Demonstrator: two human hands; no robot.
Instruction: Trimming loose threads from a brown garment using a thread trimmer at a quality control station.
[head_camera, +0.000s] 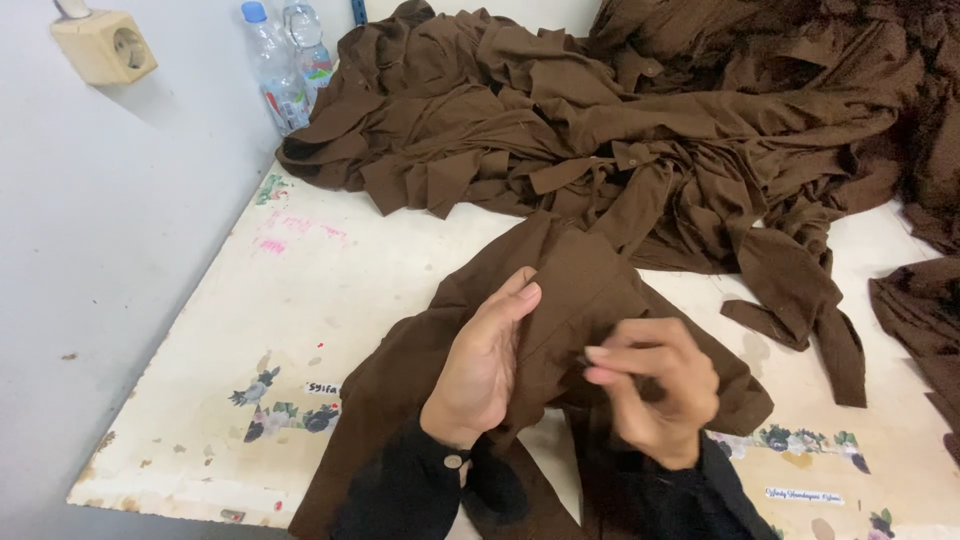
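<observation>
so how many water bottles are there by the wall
2: one clear bottle with a blue cap against the wall, and a second bottle just right of it. More may be hidden behind the brown garment pile.

Dark brown garment (570, 290) and heaped brown garments (640, 120) cover the cream counter (300, 300), which bears dark floral stickers (285, 405) near its front edge. Sleeves (400, 490) are black; bottle cap (254, 11) blue.
</observation>
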